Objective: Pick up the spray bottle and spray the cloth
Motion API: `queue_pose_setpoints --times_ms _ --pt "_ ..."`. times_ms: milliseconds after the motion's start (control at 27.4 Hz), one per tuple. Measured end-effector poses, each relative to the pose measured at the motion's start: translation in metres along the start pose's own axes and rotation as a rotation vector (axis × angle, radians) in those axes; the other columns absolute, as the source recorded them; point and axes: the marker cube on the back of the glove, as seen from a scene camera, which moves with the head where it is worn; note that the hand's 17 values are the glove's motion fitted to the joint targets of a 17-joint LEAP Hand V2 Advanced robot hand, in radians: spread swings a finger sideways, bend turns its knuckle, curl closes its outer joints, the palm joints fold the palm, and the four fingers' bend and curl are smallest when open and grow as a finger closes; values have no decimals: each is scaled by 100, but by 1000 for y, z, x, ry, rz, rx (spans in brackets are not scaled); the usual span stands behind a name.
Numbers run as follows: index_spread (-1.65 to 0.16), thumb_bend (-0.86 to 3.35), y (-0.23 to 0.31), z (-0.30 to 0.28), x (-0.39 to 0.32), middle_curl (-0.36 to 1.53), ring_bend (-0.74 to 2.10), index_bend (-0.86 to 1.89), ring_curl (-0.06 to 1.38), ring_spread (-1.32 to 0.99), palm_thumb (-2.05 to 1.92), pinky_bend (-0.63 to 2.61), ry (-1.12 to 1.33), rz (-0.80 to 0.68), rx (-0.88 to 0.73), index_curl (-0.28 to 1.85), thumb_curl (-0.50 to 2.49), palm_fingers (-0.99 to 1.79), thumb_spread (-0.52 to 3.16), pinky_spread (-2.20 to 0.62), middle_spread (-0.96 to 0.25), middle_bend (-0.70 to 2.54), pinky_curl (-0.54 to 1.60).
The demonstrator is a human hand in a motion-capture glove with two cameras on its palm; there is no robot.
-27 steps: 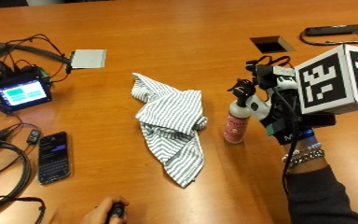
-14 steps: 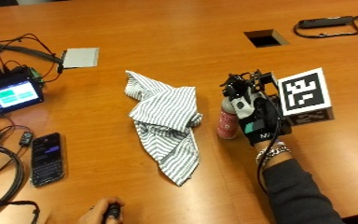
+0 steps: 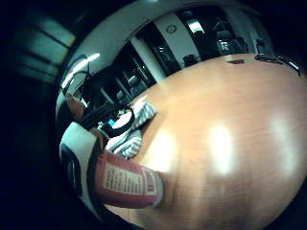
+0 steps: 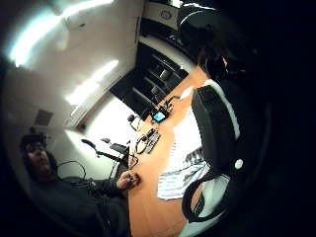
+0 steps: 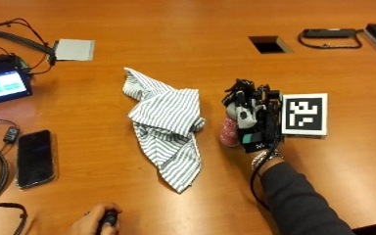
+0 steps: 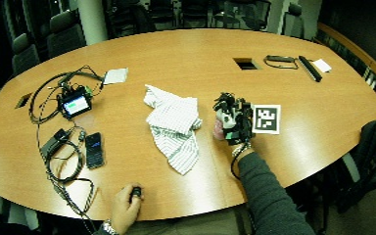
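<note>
Gloved right hand [image 5: 256,120] wrapped around pink plastic spray bottle [image 5: 229,131] standing upright on brown wooden table [image 5: 175,39], just beside crumpled grey-and-white striped cloth [image 5: 165,125], nozzle toward it.

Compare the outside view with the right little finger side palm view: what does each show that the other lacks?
Only the outside view shows the gloved right hand from above, wrapped round the spray bottle beside the striped cloth, plus the phone, the small screen device and a bare hand at the table's near edge. Only the palm view shows the bottle's red label with printed text, close to the palm, and chairs beyond the table. Both share the bottle, the striped cloth and the wooden table.
</note>
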Motion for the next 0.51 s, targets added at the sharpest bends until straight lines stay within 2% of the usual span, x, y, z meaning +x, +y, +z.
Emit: queue_pose_setpoints --times_ms 219,365,512 --pt "-29 6 21 -17 19 49 59 20 44 -20 67 41 -20 95 -173 41 24 138 155 -23 -22 47 38" --pt "-28 6 -2 -29 9 50 62 20 45 -19 67 41 20 122 -323 43 24 140 157 -24 -22 49 38" --pt "-28 7 -31 -29 -7 50 64 22 46 -18 67 40 94 126 -573 45 24 141 158 -25 -21 50 38"
